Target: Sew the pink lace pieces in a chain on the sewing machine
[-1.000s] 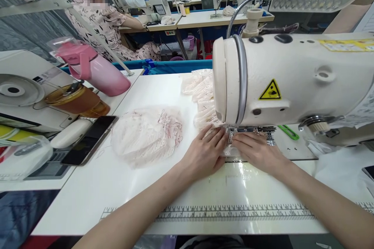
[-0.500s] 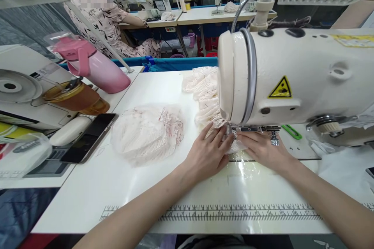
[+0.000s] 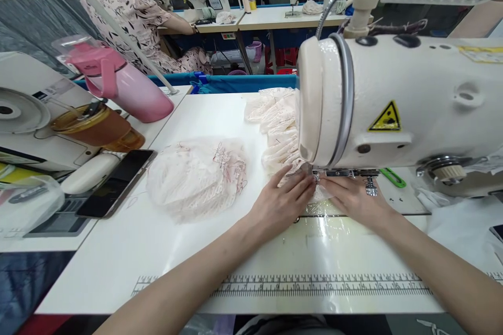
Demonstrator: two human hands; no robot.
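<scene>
Cream ruffled lace fabric (image 3: 277, 131) runs from the table top to below the sewing machine head (image 3: 322, 104). My left hand (image 3: 283, 194) presses down on its near end with the fingers stretched out, left of the needle area. On the other side, my right hand (image 3: 353, 198) lies flat with its fingers reaching left beneath the presser foot parts, and its fingertips touch the fabric edge. The machine partly covers those fingers. A separate bundle of pale sheer fabric (image 3: 192, 180) with reddish threads rests to the left, apart from both hands.
Left of the fabric lie a phone (image 3: 116, 183), an amber cup (image 3: 98, 128) and a pink bottle (image 3: 129, 86). A green thread snipper (image 3: 393, 177) sits right of the needle. A printed ruler (image 3: 275, 287) follows the front edge. Another person (image 3: 129, 26) sits at a machine behind.
My left hand's fingers have drawn closer together and its thumb is tucked out of sight. The fabric end by the needle has shifted slightly. The camera view has turned a little.
</scene>
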